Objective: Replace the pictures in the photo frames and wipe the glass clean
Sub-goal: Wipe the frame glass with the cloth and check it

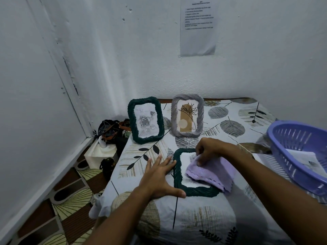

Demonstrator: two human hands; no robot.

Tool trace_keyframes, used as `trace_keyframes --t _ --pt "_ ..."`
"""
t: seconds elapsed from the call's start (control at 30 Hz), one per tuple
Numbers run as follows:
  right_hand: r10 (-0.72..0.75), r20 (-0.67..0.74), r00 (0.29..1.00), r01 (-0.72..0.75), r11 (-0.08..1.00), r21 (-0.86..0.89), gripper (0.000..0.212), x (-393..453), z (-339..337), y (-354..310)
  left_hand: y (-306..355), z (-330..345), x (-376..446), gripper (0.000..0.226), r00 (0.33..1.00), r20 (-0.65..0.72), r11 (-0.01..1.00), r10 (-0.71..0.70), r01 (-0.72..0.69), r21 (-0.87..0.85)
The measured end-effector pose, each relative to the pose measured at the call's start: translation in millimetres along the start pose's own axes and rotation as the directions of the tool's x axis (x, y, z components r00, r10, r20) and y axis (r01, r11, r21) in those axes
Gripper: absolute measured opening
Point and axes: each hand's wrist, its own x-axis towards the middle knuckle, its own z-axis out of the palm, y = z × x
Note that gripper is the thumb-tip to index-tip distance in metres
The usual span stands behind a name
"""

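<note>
One scalloped lilac cloth (210,171) across rope-edged rectangular green frame (194,190) glass.

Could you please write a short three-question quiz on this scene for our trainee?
1. True or false: the left hand holds the cloth.
2. How many frames stand upright at the back?
3. Where does the flat frame lie: A on the bed, B in the basket, C on the floor?

Key:
1. False: the right hand pinches it; the left rests flat beside the frame.
2. Two: the green frame and the grey frame.
3. A.
</note>
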Motion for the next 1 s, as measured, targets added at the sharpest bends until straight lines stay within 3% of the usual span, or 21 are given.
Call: trace_keyframes --t 0.17,0.3,0.4,0.47,0.53,0.6,0.63,0.7,0.77,0.83,0.87,0.93,1.0 --pt "0.014 0.006 1.000 -0.015 0.982 0.190 0.026 -14 -16 3 1 -2 -3 0.131 1.000 0.012 1.000 0.005 -0.005 -0.026" --pt "0.077 -0.013 0.997 -0.062 0.875 0.480 0.024 -36 -28 8 5 -11 -7 0.134 0.997 0.067 0.986 -0.035 0.046 -0.162" --pt "0.091 0.028 0.995 -0.082 0.669 0.739 0.020 -52 -29 9 4 -21 -6 0.126 0.984 0.129 0.875 -0.124 0.169 -0.454" --pt "0.077 0.049 0.996 -0.079 0.469 0.880 0.018 -61 -24 6 5 -31 -7 0.113 0.992 0.078 0.813 -0.097 0.125 -0.569" --pt "0.029 0.048 0.998 -0.053 0.251 0.967 0.025 -66 -17 4 17 -44 -11 0.086 0.994 -0.060 0.767 -0.088 0.030 -0.642" --pt "-0.048 0.029 0.998 -0.027 0.054 0.998 0.053 -66 -7 0 28 -50 -15 0.083 0.965 -0.154 0.607 -0.211 0.007 -0.794" --pt "-0.079 0.018 0.997 -0.020 -0.024 1.000 0.064 -65 -2 -3 32 -48 -16 0.086 0.947 -0.123 0.478 -0.295 0.035 -0.878" --pt "-0.138 -0.019 0.990 -0.002 -0.150 0.989 0.072 -64 7 -16 36 -48 -20 0.071 0.925 0.059 0.210 -0.375 0.147 -0.966" --pt "-0.190 -0.076 0.979 0.025 -0.259 0.966 0.069 -63 15 -33 35 -51 -24 0.059 0.906 0.277 -0.044 -0.321 0.278 -0.960" --pt "-0.200 -0.120 0.972 0.059 -0.291 0.955 0.065 -59 23 -50 32 -60 -31 0.053 0.898 0.351 -0.214 -0.265 0.300 -0.930" --pt "-0.187 -0.123 0.975 0.066 -0.285 0.956 0.067 -56 27 -56 27 -65 -32 0.047 0.904 0.328 -0.256 -0.275 0.260 -0.931" --pt "-0.115 -0.090 0.989 0.058 -0.252 0.966 0.061 -48 34 -69 15 -73 -34 0.040 0.900 0.254 -0.233 -0.354 0.178 -0.956" --pt "-0.011 -0.039 0.999 0.036 -0.202 0.979 0.038 -39 39 -82 -1 -79 -36 0.030 0.874 0.197 -0.155 -0.445 0.141 -0.978"
